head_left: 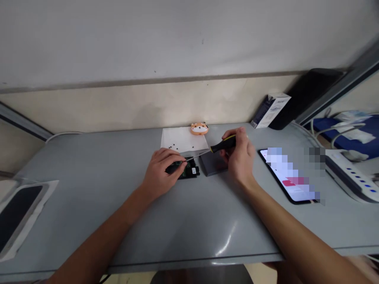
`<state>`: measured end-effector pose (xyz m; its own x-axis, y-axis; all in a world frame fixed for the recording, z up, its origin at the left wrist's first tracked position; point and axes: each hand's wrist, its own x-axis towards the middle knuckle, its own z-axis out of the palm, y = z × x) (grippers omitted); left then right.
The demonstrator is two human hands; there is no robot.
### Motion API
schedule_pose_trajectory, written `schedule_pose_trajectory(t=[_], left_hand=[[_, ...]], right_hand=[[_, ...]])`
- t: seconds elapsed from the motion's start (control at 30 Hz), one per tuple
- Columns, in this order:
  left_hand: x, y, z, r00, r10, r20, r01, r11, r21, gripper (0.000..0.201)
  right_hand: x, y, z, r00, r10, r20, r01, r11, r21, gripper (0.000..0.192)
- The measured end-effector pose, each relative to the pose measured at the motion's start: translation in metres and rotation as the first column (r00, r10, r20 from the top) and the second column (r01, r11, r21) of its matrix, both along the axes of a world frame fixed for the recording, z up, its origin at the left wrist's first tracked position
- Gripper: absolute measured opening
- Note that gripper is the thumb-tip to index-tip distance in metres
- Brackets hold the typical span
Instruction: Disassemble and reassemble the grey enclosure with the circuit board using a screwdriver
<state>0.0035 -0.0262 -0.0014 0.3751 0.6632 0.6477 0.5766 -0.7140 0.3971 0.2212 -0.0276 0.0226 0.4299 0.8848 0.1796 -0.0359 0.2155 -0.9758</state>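
In my right hand (242, 157) is a screwdriver (223, 144) with a black and yellow handle, held slanting so its thin shaft points down to the left. The shaft's tip meets the thumb and forefinger of my left hand (162, 171), which are pinched together over a small green circuit board (189, 169) in a black housing. Whatever those fingertips hold is too small to make out. Beside the board, partly behind my right hand, lies a flat dark grey cover (211, 165). Several tiny black screws (173, 146) are scattered on a sheet of white paper (180, 138) behind the board.
An orange animal-faced case (199, 128) sits on the paper's edge. To the right are a lit phone (287, 173), a white power strip (352, 173), a small box (271, 110) and a black cylinder (308, 96). A dark panel in a white tray (47, 193) lies left.
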Motion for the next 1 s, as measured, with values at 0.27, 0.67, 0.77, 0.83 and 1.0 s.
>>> schedule_pose_trajectory(t=[0.27, 0.67, 0.77, 0.83, 1.0], left_hand=[[-0.007, -0.008, 0.011, 0.977, -0.048, -0.206, -0.006, 0.967, -0.255, 0.044], [-0.005, -0.01, 0.009, 0.944, -0.135, -0.302, 0.022, 0.937, -0.35, 0.058], [-0.005, -0.01, 0.008, 0.947, -0.131, -0.293, 0.022, 0.937, -0.349, 0.058], [-0.005, -0.009, 0.008, 0.948, -0.128, -0.291, 0.021, 0.938, -0.345, 0.058], [-0.006, -0.01, 0.008, 0.945, -0.132, -0.301, 0.021, 0.939, -0.344, 0.057]], right_hand=[[0.003, -0.001, -0.001, 0.983, 0.034, 0.178, -0.054, 0.993, 0.105, 0.064], [0.003, -0.008, -0.007, 0.909, 0.028, 0.415, -0.104, 0.981, 0.163, 0.057], [0.003, -0.008, -0.005, 0.904, 0.029, 0.426, -0.107, 0.981, 0.161, 0.055], [0.003, -0.008, -0.005, 0.897, 0.028, 0.44, -0.11, 0.981, 0.162, 0.054], [0.003, -0.009, -0.006, 0.888, 0.03, 0.459, -0.12, 0.978, 0.168, 0.049]])
